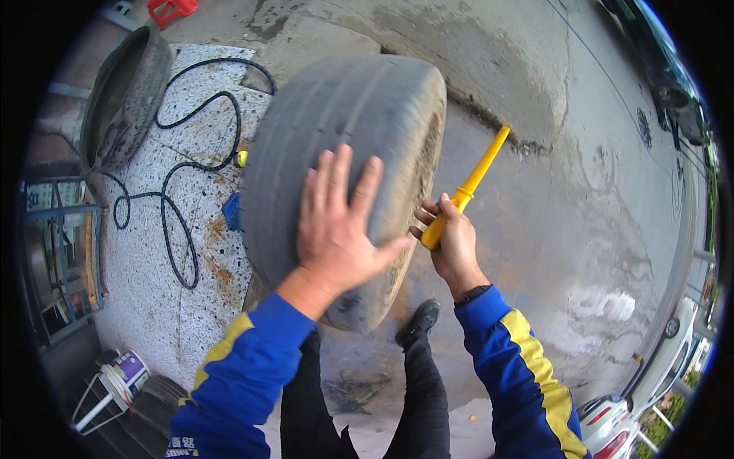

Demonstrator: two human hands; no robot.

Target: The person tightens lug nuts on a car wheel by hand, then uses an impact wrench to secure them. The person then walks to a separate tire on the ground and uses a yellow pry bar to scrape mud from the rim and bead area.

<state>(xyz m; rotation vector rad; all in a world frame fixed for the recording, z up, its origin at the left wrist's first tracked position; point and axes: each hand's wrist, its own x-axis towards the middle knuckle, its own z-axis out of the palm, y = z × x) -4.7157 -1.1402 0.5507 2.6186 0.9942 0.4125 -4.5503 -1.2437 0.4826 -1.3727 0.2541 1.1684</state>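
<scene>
A large worn tyre (338, 115) stands upright on its tread before me, its dirty sidewall turned to the right. My left hand (344, 229) lies with fingers spread against the tread, holding nothing. To the right of the tyre, my right hand (456, 244) grips the lower end of a yellow tool (484, 163), which has a collar near its middle and a narrow tip pointing up and away. What kind of tool it is, I cannot tell. The fingers of the right hand are close to the sidewall; whether they touch it is unclear.
A black hose (164, 229) loops over the speckled stone slab (137, 292) on the left. Behind it leans another tyre (123, 103). A red plastic stool (171, 10) is at the top left, a white bucket (117, 381) at the lower left. Parked cars (610, 424) line the right side.
</scene>
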